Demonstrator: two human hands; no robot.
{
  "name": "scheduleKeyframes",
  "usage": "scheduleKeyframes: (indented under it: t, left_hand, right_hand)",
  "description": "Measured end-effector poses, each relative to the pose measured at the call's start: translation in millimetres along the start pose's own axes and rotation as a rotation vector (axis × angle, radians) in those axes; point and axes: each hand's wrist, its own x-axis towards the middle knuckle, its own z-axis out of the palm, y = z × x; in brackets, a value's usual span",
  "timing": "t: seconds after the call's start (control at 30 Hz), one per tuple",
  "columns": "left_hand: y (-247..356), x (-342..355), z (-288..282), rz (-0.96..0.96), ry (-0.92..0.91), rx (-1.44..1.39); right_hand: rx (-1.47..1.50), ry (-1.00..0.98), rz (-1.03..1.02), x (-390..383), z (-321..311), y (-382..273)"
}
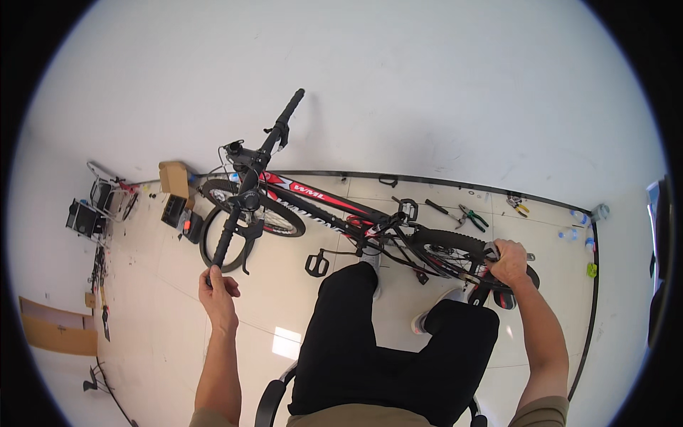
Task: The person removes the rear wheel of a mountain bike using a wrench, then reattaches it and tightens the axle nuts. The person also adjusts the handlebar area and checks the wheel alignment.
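A black and red bicycle (pixel 320 203) stands before me, its handlebar to the left and its rear wheel (pixel 455 245) to the right. My left hand (pixel 219 299) is closed round the end of the black handlebar grip (pixel 223 242), just below the brake lever (pixel 249 249). Over the rear wheel, my right hand (pixel 510 263) is closed on a grey metal wrench (pixel 491 250), whose head shows past the fingers. The hand covers most of it, and I cannot tell what its head touches. A black and red saddle (pixel 504 299) shows below that hand.
Green-handled pliers (pixel 474 219), a hammer (pixel 442 209) and yellow-handled pliers (pixel 518 206) lie on the floor beyond the bicycle. Plastic bottles (pixel 580 217) are at the right. A cardboard box (pixel 174 178) and a loose tyre (pixel 206 242) are at the left. A white wall rises behind.
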Motion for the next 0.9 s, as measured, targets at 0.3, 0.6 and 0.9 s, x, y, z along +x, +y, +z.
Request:
scheduleKeyframes:
  t: [0.3, 0.6, 0.9]
  left_hand:
    - [-9.1, -8.8, 21.4, 0.025, -0.022, -0.070]
    - [-3.0, -19.4, 19.4, 0.003, -0.026, -0.397]
    - [-12.4, -49.0, 42.8, -0.302, 0.057, -0.563]
  right_hand:
    - [-0.009, 0.113, -0.046, -26.3, 10.9, -7.1]
    - [-0.015, 0.076, -0.033, -29.8, 11.6, -11.6]
    - [-0.041, 0.056, 0.014, -32.0, 2.4, -12.4]
